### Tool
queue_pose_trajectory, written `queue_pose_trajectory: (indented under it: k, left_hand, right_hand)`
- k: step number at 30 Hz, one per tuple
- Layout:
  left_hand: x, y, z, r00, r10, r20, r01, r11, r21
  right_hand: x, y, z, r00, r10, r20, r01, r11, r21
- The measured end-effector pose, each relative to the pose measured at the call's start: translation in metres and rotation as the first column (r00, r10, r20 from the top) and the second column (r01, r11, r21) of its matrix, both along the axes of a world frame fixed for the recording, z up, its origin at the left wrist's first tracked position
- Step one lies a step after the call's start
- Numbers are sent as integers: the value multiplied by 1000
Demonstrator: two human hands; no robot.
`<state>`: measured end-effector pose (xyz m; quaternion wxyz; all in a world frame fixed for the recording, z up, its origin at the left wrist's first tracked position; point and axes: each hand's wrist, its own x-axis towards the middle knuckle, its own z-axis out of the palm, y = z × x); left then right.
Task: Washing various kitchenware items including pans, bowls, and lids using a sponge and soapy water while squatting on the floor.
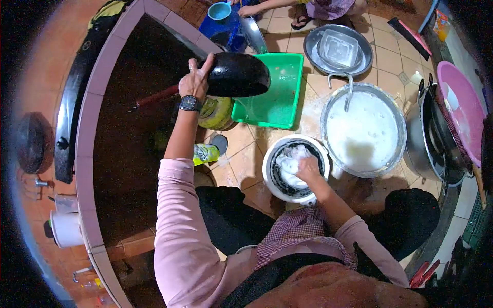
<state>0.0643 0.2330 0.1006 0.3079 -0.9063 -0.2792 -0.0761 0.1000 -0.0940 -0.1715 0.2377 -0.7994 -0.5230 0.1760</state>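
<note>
My left hand (195,79), with a wristwatch on its wrist, grips a black frying pan (238,75) tilted on its side. The pan is partly over a green plastic tray (283,88), and its dark red handle (158,96) points left. In front of me my right hand (309,170) is shut on a soapy white cloth or scrubber (289,163) inside a small white-rimmed pot or basin (270,186). To the right of it stands a wide metal basin (364,173) full of white suds, with a curved metal handle at its far edge.
Another person's hand (249,10) is near a blue tub (237,38) and a light-blue dipper (219,11). A metal basin (308,50) holds clear plastic containers. At right lean large pots and a pink basin (472,119). At left stand a green gas cylinder (217,115) and a low tiled wall (86,134).
</note>
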Motion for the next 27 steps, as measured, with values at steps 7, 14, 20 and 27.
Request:
queue_pose_trajectory:
  k: [7,14,20,27]
  left_hand:
    - [-11,-24,47,970,29,240,-27,1000,-11]
    - [-33,-21,40,992,105,62,-66,890,-451]
    - [-67,-49,-46,1000,-8,-3,1,395,-919]
    - [-106,-135,-139,988,90,-126,-120,-75,-990]
  right_hand:
    - [10,-13,14,851,-266,-453,515,594,618]
    - [76,-29,69,161,-95,-982,928,353,118]
    - [102,-53,146,215,142,-966,745,616,256]
    - [51,-25,114,739,-304,-601,519,826,221]
